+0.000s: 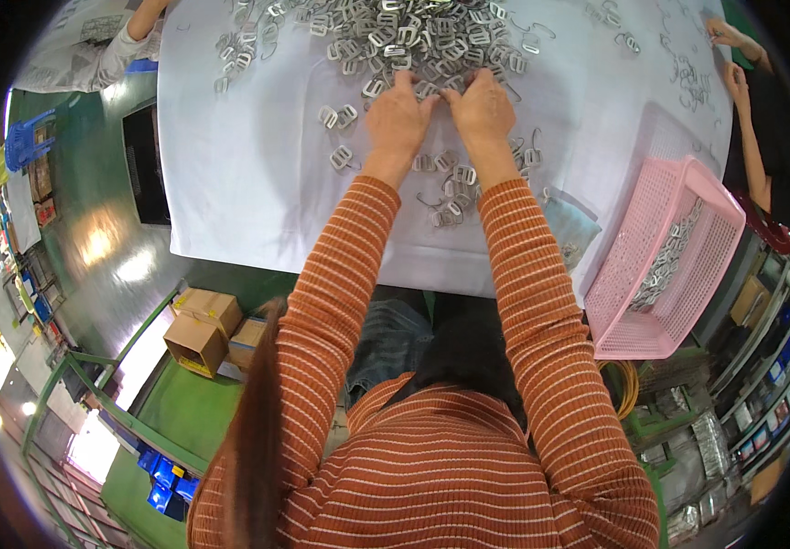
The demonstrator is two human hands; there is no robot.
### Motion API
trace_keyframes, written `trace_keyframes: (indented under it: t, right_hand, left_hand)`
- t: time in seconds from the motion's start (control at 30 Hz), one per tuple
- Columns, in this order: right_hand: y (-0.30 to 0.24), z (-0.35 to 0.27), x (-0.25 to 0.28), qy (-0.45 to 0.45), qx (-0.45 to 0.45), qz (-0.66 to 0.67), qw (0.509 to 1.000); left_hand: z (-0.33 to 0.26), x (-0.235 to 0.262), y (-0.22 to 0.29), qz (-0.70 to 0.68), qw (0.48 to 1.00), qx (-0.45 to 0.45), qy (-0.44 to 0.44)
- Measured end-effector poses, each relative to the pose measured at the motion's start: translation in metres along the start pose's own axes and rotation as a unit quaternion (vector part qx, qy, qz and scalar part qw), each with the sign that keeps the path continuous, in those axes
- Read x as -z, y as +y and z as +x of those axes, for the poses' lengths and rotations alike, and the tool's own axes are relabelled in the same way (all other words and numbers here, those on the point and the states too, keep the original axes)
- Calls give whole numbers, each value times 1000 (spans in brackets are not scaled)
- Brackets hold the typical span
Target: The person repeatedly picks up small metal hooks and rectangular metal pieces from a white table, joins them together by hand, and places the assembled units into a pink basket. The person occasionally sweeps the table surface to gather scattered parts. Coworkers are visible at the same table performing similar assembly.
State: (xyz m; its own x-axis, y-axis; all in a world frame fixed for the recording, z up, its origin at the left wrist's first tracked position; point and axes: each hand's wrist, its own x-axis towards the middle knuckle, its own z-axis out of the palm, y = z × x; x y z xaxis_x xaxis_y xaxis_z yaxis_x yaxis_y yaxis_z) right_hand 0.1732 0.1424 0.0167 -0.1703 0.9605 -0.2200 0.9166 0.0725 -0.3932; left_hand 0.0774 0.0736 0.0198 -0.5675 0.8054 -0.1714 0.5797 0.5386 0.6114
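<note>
A heap of small silvery metal buckles point(404, 32), some with thin wire hooks, covers the far middle of the white-covered table point(257, 183). At the heap's near edge, my left hand point(397, 121) is closed, palm down, with curled fingers. Close beside it my right hand point(484, 114) is also closed, its thumb pointing toward the left thumb. A buckle point(426, 90) shows between the two thumbs; what the fingertips grip is hidden under the hands. Several loose buckles point(454, 188) lie between my wrists, and a few more point(337, 117) sit left of my left hand.
A pink plastic basket point(637, 334) holding metal pieces stands at the table's right edge, near a clear plastic bag point(570, 229). Other people's hands point(733, 38) work at the far right, and another person's arm point(129, 41) is at far left. Cardboard boxes point(195, 343) stand lower left.
</note>
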Motion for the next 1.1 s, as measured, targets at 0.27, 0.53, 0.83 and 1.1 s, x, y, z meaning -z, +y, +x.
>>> trace_keyframes:
  t: [0.27, 0.53, 0.83, 1.1]
  right_hand:
    - [75, -9, 44, -365, -41, 369, 854]
    - [7, 4, 35, -319, 47, 356, 877]
    - [-14, -8, 18, -79, 195, 40, 977]
    - [22, -31, 54, -243, -156, 651, 702]
  left_hand:
    - [-42, 53, -65, -528, 797, 97, -277]
    - [7, 76, -52, -597, 778, 142, -134]
    - [22, 58, -73, -3, 988, -154, -27]
    - [23, 119, -113, -593, 731, 125, -315]
